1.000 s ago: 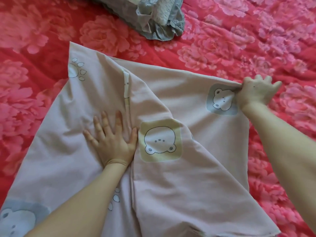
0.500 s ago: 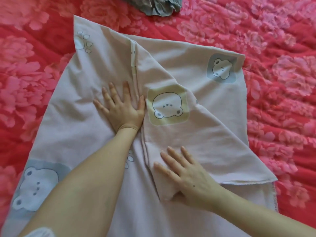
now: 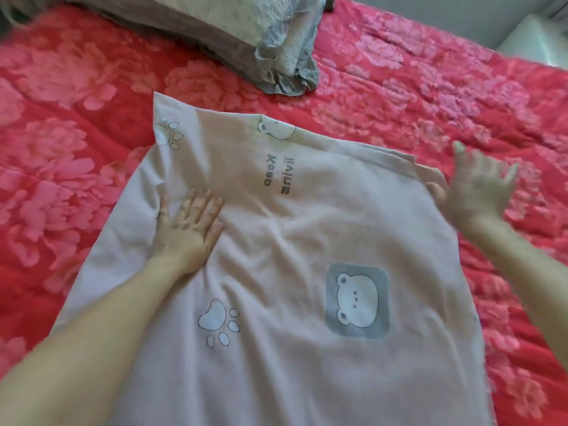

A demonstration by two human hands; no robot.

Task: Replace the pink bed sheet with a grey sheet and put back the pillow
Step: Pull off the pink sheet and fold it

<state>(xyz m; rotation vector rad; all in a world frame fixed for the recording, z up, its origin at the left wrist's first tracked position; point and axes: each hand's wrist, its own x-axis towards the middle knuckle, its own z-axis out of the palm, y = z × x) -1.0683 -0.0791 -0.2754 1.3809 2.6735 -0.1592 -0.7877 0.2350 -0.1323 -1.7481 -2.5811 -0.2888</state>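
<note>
One fold now flipped over on the pink sheet (image 3: 276,272), pinned flat by open left hand (image 3: 187,229), right hand (image 3: 473,192) spread, released; folding nearly done.

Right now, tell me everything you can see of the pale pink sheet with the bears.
The pale pink sheet is soft, cotton-looking cloth, folded and lying fairly flat but wrinkled on the red flowered bedspread. It carries a white bear on a grey square, paw prints, part of another bear at the far fold, and mirrored lettering. The left hand presses flat on it; the right hand is at its far right corner, blurred.
</note>
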